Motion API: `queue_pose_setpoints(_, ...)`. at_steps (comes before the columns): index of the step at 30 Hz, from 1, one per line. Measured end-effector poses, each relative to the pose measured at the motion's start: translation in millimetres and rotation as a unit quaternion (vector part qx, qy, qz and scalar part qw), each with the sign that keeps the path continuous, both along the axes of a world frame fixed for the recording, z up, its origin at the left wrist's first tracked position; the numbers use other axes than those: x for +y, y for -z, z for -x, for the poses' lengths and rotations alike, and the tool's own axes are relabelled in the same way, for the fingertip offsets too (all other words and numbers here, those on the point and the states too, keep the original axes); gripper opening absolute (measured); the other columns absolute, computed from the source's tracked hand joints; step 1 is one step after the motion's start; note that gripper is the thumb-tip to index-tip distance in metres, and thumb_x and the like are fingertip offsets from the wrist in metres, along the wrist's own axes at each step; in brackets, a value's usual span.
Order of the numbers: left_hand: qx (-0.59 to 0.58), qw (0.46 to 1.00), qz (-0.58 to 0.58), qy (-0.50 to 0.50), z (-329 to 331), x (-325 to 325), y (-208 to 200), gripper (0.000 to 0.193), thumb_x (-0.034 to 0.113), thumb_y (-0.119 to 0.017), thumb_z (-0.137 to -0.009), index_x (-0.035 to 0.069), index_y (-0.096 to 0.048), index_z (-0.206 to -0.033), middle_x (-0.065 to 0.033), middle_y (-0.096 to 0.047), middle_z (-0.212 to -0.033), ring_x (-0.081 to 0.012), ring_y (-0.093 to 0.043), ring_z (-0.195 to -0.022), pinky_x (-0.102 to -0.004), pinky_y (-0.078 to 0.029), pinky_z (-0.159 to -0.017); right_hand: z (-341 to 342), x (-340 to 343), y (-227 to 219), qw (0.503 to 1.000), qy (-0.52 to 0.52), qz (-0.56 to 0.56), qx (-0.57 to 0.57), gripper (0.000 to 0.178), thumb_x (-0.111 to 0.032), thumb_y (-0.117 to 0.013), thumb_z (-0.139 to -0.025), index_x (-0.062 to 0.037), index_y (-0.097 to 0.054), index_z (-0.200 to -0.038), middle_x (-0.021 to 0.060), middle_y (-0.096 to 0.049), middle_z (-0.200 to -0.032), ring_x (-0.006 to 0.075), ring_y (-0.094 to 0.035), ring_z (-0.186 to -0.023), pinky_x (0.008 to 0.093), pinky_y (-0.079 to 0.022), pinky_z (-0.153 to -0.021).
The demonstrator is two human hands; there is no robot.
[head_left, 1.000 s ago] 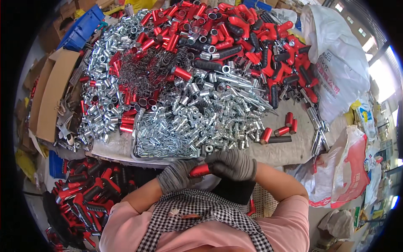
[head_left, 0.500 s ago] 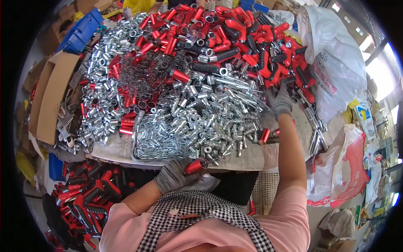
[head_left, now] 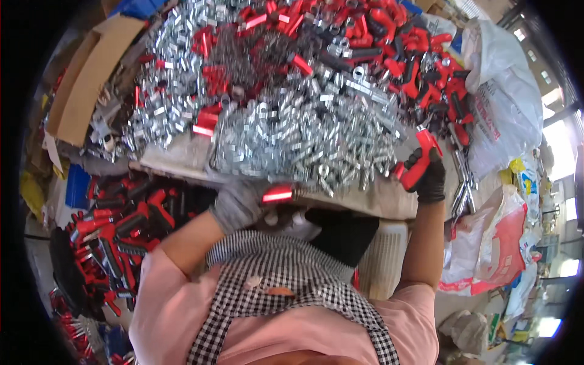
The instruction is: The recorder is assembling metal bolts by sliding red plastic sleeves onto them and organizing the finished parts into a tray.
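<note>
My left hand (head_left: pixel 239 205), in a grey glove, is closed round a short red tube (head_left: pixel 277 194) at the table's front edge. The tube lies sideways, with one end pointing right. My right hand (head_left: pixel 429 176), gloved with a dark palm, grips a red pistol-shaped handle (head_left: pixel 426 143) above the right front part of the table. Its red upper end points up, and the glove's fingers hide part of it. Nearest to both hands is a heap of small silver metal fittings (head_left: pixel 328 131). Dark wire springs (head_left: pixel 237 64) lie farther back among red tubes.
Red and black handles (head_left: pixel 420 79) are piled at the back right beside a white sack (head_left: pixel 508 115). Long metal rods (head_left: pixel 465 188) lie on the right edge. More red and black tools (head_left: pixel 121 237) fill the space below left. A cardboard box (head_left: pixel 91 79) stands at left.
My right hand has come back from the handle pile toward me and now holds a red pistol-shaped handle. My left hand keeps the red tube. The view has tilted down.
</note>
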State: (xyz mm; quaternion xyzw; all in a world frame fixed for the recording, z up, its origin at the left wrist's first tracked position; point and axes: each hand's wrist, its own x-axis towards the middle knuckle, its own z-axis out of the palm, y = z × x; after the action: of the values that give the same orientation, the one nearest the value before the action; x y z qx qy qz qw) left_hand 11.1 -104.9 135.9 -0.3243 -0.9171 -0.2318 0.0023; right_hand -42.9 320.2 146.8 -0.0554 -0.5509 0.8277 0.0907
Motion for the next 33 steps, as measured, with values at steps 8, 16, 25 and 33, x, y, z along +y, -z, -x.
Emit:
queue_pose_setpoints(8,0.071,0.991,0.061,0.09,-9,-7,11,0.038,0.031,-0.064,-0.072,0.004,-0.06,-0.099,-0.0166,-0.064,-0.084,-0.0312,-0.063,-0.076,-0.0431,-0.05,-0.066,-107,-109,-42,0.891,-0.331,-0.289,-0.11,0.059,-0.008,-0.075,-0.064,0.0031,-0.056,-0.119,0.0082,-0.065,-0.102,0.0139,-0.06,-0.091,0.0295,-0.049,-0.082)
queue_pose_setpoints(16,-0.22,0.952,0.17,0.131,-30,7,-15,0.043,0.026,-0.069,-0.072,0.005,-0.06,-0.108,-0.0143,-0.065,-0.09,-0.0329,-0.063,-0.085,-0.0415,-0.05,-0.068,-130,-144,-27,0.667,-0.287,-0.637,0.259,0.045,-0.016,-0.075,-0.061,-0.007,-0.064,-0.104,0.0082,-0.064,-0.082,0.0274,-0.063,-0.072,0.0372,-0.051,-0.064)
queue_pose_setpoints(25,-0.579,0.765,-0.022,0.281,-43,0,29,0.037,0.031,-0.072,-0.07,0.003,-0.061,-0.092,-0.0135,-0.061,-0.066,-0.026,-0.059,-0.058,-0.0392,-0.049,-0.058,-127,-164,-31,0.463,-0.319,-0.619,0.548,0.036,-0.017,-0.07,-0.065,-0.0118,-0.065,-0.1,0.0051,-0.059,-0.08,0.0246,-0.062,-0.077,0.0391,-0.053,-0.068)
queue_pose_setpoints(33,0.158,0.968,0.15,0.122,-27,-3,-7,0.032,0.033,-0.058,-0.076,0.006,-0.058,-0.093,-0.0123,-0.06,-0.075,-0.0293,-0.062,-0.063,-0.0424,-0.05,-0.054,-133,-173,4,0.88,-0.364,0.003,-0.305,0.043,-0.011,-0.066,-0.074,0.0015,-0.053,-0.114,0.0106,-0.062,-0.082,0.0187,-0.062,-0.066,0.0325,-0.054,-0.062)
